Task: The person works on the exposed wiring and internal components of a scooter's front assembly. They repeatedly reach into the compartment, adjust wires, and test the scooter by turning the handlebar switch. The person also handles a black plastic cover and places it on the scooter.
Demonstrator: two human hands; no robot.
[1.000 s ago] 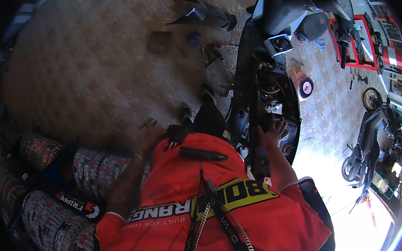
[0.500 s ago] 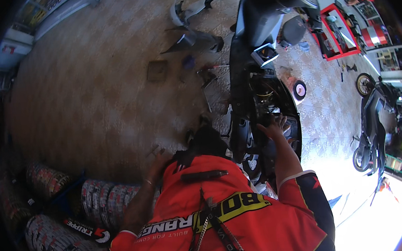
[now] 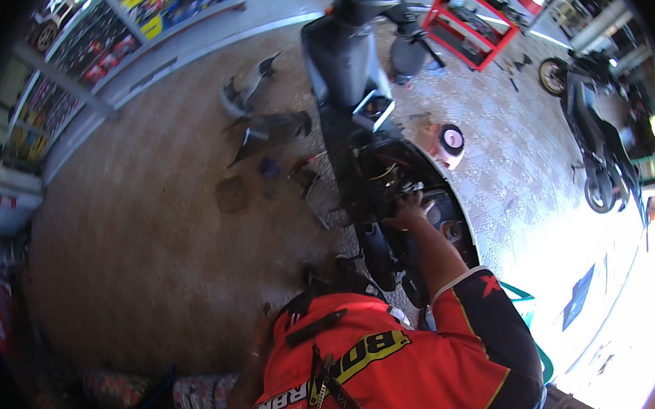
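A dark scooter (image 3: 343, 70) stands in front of me with its rear body panels off and its inner parts laid bare. My right hand (image 3: 409, 212) rests on those parts, at the edge of the opened seat compartment (image 3: 385, 166). Its fingers are spread, and I see nothing held in them. My left hand (image 3: 263, 324) is low beside my red shirt, dim and blurred. Whether it holds anything I cannot make out.
Grey body panels (image 3: 271, 132) lie on the tiled floor left of the scooter, near a blue item (image 3: 269, 167). Right of it are a small wheel (image 3: 451, 141), a red tool cart (image 3: 474, 23) and another motorcycle (image 3: 586, 122). Stacked tyres (image 3: 197, 402) sit at lower left.
My view has turned and tilted up, so shelves at the upper left now show. My right hand stays on the scooter's inner parts, its fingers more spread. My left hand is less visible.
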